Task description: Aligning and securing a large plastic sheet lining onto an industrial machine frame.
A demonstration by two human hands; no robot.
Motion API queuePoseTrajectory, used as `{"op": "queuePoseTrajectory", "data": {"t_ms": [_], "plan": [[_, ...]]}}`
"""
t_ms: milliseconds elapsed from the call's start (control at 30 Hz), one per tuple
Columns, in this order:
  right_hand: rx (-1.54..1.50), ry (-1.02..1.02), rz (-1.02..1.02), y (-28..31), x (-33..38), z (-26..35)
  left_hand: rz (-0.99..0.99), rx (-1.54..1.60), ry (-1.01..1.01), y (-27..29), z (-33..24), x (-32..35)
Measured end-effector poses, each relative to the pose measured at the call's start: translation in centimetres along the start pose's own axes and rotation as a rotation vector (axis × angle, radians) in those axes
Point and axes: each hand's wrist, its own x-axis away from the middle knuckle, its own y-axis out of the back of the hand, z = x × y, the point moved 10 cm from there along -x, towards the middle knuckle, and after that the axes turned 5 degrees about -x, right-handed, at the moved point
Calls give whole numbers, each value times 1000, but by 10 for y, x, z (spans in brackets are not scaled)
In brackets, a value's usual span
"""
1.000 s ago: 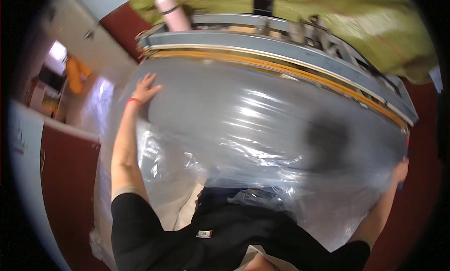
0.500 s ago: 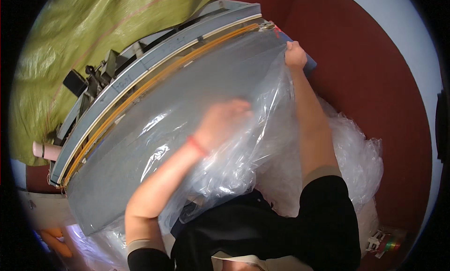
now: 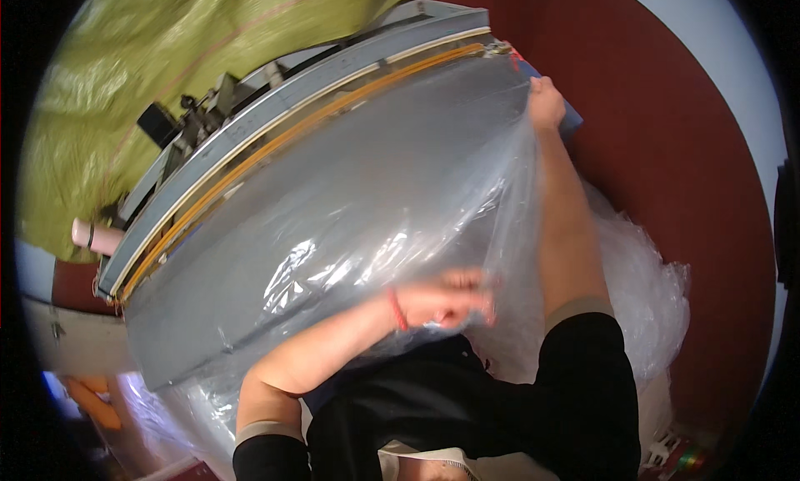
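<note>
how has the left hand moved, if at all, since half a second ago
Yes: judged against the orange strip, the left hand is now farther away, toward the black shirt.

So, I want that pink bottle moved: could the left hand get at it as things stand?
Probably not without moving closer: the left hand is near the body, while the pink bottle sits behind the left end of the metal beam, across the wide plastic sheet.
</note>
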Motion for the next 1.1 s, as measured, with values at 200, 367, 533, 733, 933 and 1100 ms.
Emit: {"op": "queuePoseTrajectory", "data": {"t_ms": [200, 367, 533, 733, 933, 1100], "plan": [[-39, 32, 37, 2, 7, 8, -402, -499, -19, 30, 9, 143], [77, 31, 50, -1, -5, -12, -1009, -1282, 319, 44, 61, 353], [155, 83, 124, -25, -11, -15, -1878, -979, 421, -11, 104, 624], [212, 68, 153, -23, -16, -22, -1943, -487, -91, -28, 80, 637], [219, 70, 137, -27, -16, -16, -1528, 254, -489, 69, 261, 428], [203, 92, 142, -29, -17, -19, -1826, 680, -1153, 73, 241, 458]]}}
